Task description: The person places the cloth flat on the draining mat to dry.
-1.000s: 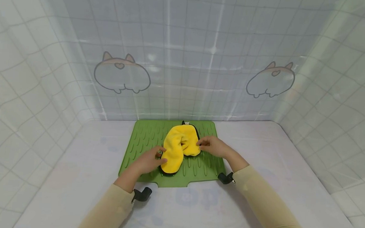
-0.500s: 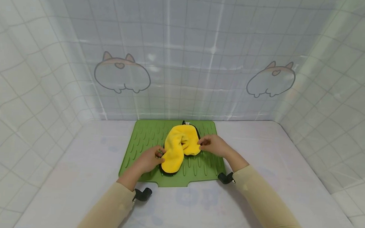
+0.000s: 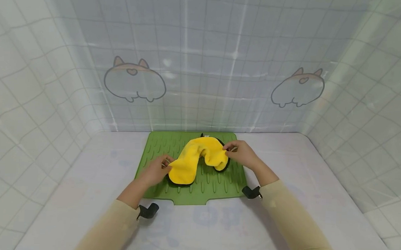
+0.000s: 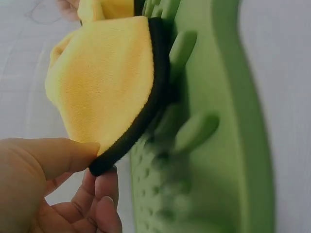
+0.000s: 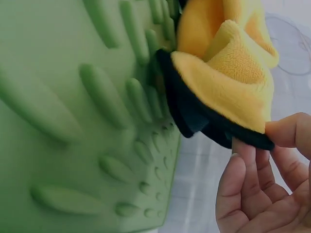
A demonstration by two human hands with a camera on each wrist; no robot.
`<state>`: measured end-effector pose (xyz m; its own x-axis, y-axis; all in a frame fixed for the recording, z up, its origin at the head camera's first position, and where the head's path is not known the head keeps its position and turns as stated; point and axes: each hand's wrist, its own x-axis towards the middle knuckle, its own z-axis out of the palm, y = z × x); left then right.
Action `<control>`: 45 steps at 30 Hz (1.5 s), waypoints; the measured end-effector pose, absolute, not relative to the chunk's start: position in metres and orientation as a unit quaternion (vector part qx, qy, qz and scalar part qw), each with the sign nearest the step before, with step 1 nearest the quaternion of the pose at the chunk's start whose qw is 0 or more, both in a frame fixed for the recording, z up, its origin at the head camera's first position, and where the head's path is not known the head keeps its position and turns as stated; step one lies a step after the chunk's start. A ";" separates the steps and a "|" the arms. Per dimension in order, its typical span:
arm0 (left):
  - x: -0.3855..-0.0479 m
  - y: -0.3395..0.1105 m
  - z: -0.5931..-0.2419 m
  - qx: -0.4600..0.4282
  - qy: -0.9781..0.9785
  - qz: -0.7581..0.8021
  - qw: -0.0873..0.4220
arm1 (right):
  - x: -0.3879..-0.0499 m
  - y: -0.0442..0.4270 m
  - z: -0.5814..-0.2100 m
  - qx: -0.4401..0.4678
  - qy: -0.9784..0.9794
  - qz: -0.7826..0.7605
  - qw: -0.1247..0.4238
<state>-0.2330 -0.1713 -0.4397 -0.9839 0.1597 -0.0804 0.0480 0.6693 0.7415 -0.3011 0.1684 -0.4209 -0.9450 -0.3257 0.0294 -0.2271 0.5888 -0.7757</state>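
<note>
A yellow cloth with a black edge lies bent in an arch over a green ridged mat. The left hand pinches the cloth's left edge; in the left wrist view, thumb and fingers of that hand grip a corner of the cloth at its black trim. At the cloth's right side, the right hand pinches the edge. The right wrist view has the right hand holding the black-trimmed rim of the cloth, which is raised beside the mat and folded.
The mat lies on a white patterned cover. Behind it rises a grid-patterned curtain with animal drawings, and similar panels stand at left and right. A black device is worn on the left wrist, another on the right.
The hands have moved apart, the left to the left and slightly up, the right to the right and up. The cloth's two ends have spread with them, and its middle has opened into an arch.
</note>
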 end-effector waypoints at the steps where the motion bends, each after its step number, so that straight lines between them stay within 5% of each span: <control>1: -0.233 -0.174 -0.438 0.057 0.912 0.401 0.070 | -0.302 0.170 -0.420 -0.153 0.890 -0.426 0.056; 15: -0.236 -0.204 -0.438 0.050 0.945 0.322 0.043 | -0.320 0.190 -0.423 -0.131 0.895 -0.424 0.044; 25: -0.238 -0.207 -0.442 0.047 0.897 0.420 0.126 | -0.320 0.196 -0.434 -0.127 0.880 -0.452 0.074; 34: -0.254 -0.209 -0.441 0.034 0.864 0.468 0.180 | -0.313 0.215 -0.440 -0.115 0.846 -0.500 0.148; 40: -0.276 -0.196 -0.443 0.033 0.873 0.456 0.168 | -0.307 0.223 -0.441 -0.122 0.818 -0.513 0.230; 45: -0.294 -0.182 -0.438 0.052 0.874 0.454 0.166 | -0.307 0.221 -0.437 -0.142 0.817 -0.506 0.238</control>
<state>-0.2942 -0.1817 -0.4378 -0.9396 0.2415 -0.2424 -0.0593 0.5827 0.8105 -0.3072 0.2213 -0.4366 -0.8457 -0.4738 -0.2454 0.0085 0.4479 -0.8940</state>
